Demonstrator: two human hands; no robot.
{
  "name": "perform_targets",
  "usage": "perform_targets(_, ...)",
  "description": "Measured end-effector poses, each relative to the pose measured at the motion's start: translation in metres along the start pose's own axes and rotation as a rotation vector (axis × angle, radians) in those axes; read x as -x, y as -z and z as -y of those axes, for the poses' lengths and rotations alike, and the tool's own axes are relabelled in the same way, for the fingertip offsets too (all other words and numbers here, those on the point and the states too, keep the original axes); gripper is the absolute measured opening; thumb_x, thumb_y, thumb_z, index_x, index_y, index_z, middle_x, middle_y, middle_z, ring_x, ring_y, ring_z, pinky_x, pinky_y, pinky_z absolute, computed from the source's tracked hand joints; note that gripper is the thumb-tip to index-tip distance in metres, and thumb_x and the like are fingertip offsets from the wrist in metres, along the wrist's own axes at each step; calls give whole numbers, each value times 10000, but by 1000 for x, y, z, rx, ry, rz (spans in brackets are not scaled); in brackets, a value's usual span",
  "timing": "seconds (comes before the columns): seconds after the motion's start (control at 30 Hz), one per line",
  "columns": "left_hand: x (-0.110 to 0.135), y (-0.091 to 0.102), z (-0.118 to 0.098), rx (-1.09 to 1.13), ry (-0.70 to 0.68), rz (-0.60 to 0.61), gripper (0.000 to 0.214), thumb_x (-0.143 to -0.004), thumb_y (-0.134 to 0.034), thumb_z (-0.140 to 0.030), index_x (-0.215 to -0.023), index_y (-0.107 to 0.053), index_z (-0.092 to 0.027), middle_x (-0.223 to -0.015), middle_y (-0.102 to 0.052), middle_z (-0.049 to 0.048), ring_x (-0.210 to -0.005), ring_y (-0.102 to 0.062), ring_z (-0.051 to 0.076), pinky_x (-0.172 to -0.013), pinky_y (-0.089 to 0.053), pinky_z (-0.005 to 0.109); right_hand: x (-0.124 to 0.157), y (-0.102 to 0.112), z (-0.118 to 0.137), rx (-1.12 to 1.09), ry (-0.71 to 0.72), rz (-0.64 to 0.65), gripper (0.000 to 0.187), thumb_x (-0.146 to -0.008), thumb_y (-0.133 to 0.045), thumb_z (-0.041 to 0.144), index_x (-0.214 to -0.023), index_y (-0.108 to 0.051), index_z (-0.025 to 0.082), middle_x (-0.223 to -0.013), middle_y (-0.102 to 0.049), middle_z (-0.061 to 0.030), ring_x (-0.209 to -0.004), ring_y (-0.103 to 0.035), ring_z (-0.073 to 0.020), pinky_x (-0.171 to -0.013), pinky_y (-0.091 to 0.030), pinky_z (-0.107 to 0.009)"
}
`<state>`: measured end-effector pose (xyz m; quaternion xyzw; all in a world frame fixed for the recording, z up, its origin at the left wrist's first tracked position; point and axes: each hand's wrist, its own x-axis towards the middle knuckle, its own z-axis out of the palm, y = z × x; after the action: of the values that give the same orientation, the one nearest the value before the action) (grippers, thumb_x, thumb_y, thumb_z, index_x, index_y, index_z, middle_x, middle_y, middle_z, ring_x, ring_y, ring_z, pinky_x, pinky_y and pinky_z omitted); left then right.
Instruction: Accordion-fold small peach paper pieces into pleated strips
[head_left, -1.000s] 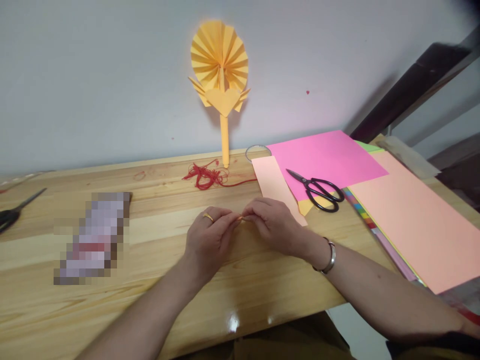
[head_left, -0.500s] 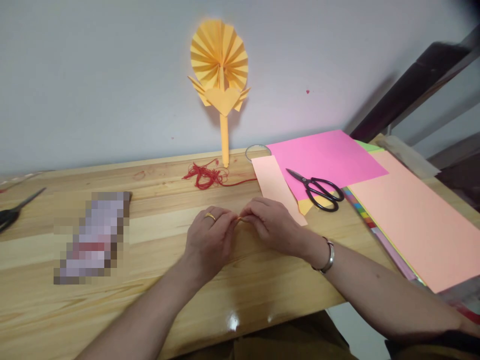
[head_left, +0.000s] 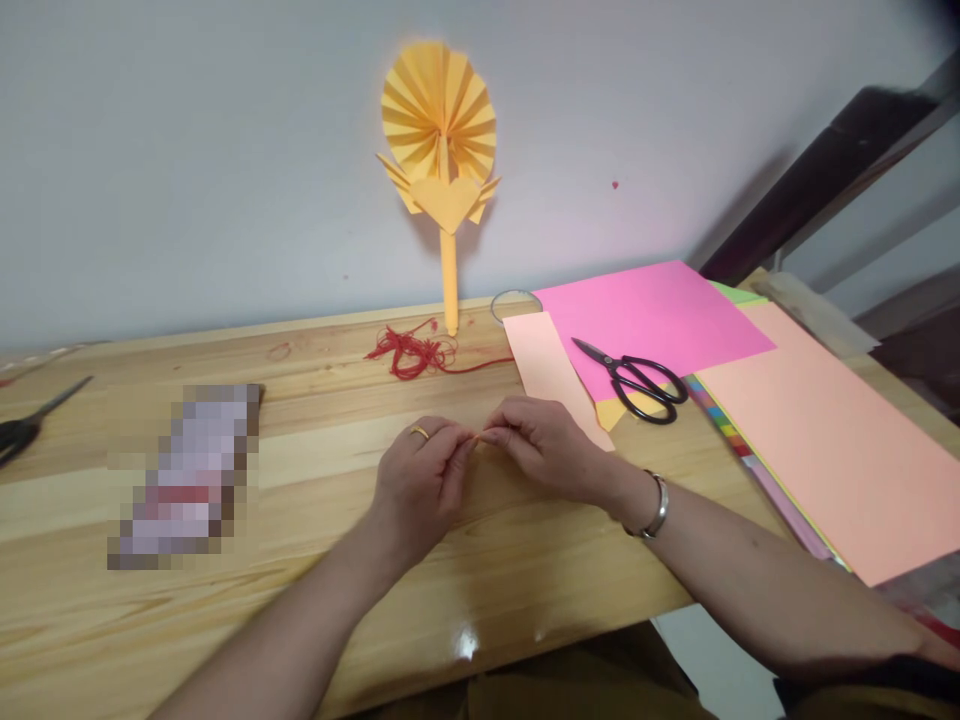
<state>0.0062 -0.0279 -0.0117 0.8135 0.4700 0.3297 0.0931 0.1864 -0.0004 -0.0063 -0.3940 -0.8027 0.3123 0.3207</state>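
Note:
My left hand [head_left: 424, 465], with a gold ring, is closed in a pinch above the table's middle. Fingertip to fingertip with it, my right hand [head_left: 544, 440] is pinched too, a silver bracelet on its wrist. Between them shows a sliver of a small orange paper piece [head_left: 478, 437], mostly hidden by the fingers. Beyond the hands lies a loose tangle of red string [head_left: 411, 352], one strand running right to a peach paper strip [head_left: 551, 365]. Against the wall leans a yellow folded-paper fan [head_left: 448, 205] with a heart and a long handle.
Black-handled scissors [head_left: 637, 385] rest on a pink sheet [head_left: 645, 315] to the right. Further right is a stack topped by peach paper [head_left: 832, 440]. At left are a blurred-out flat object [head_left: 187, 475] and another pair of scissors [head_left: 37, 420]. A clear ring-shaped object [head_left: 516, 293] sits near the wall.
My fingertips have shifted slightly and the left hand has rolled a little, so less of the orange paper piece shows between them. Everything else stays put.

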Motion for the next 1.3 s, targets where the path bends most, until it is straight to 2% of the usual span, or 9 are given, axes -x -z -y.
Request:
perform_targets(0.3,0,2,0,-2,51,18,156,-868,-463,-211,-798,-598,-173,-753,-617,45,-723,-560,163,-663,-457,280,-1,3,0,56,14,-43,159,-876,-507,194,-728,-559,165,-685,-579,-2,-653,-512,-113,-622,-397,-230)
perform_targets(0.77,-3,3,2,-35,87,-23,179,-882,-452,-216,-810,-607,-164,-757,-631,43,-728,-582,154,-666,-461,253,-5,11,-8,43,-14,-145,209,-869,-520,225,-668,-524,167,-642,-540,11,-611,-478,-106,-587,-369,-228)
perform_targets(0.93,-3,3,2,-56,36,-56,164,-857,-514,-238,-892,-636,-135,-809,-662,55,-754,-601,156,-675,-466,250,-6,12,-8,18,-32,-167,210,-865,-521,216,-661,-518,168,-644,-537,11,-608,-478,-105,-599,-374,-230)
perform_targets(1.3,-2,2,2,-30,54,-41,138,-863,-508,-194,-833,-631,-140,-755,-644,35,-713,-583,137,-656,-446,227,-5,12,-7,33,-1,-164,198,-865,-522,208,-671,-520,165,-627,-515,16,-593,-456,-98,-577,-355,-219)
